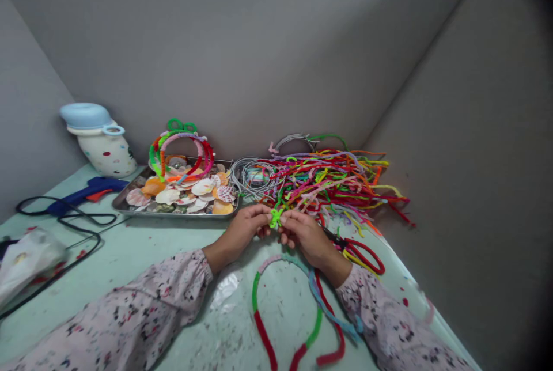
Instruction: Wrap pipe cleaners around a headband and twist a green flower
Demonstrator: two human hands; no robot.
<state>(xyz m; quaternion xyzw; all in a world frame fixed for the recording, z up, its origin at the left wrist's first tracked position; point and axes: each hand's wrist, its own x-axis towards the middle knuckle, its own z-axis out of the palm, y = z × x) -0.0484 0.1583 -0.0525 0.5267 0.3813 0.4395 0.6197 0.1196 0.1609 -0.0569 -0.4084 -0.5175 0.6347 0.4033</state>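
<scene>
Between both hands is a bright green pipe cleaner [275, 218] bent into small loops. My left hand [249, 225] pinches its left side with thumb and forefinger. On the other side, my right hand [305, 234] grips it the same way. Below the hands lies a headband [256, 296] wrapped in pink, green, red and blue fuzzy stems. Loose blue [334, 316] and red pipe cleaners [339, 343] rest beside it, near my right sleeve. Red-handled scissors [367, 256] lie just right of my right wrist, their blades partly hidden.
A metal tray [173, 215] holds seashells [196, 189] and wrapped headbands [209, 155]. Behind my hands are coiled grey wires [246, 172] and a heap of colourful pipe cleaners [332, 178]. At left are a blue glue gun [86, 192], its black cord [82, 253] and a spotted container [106, 152]. Grey walls enclose the table.
</scene>
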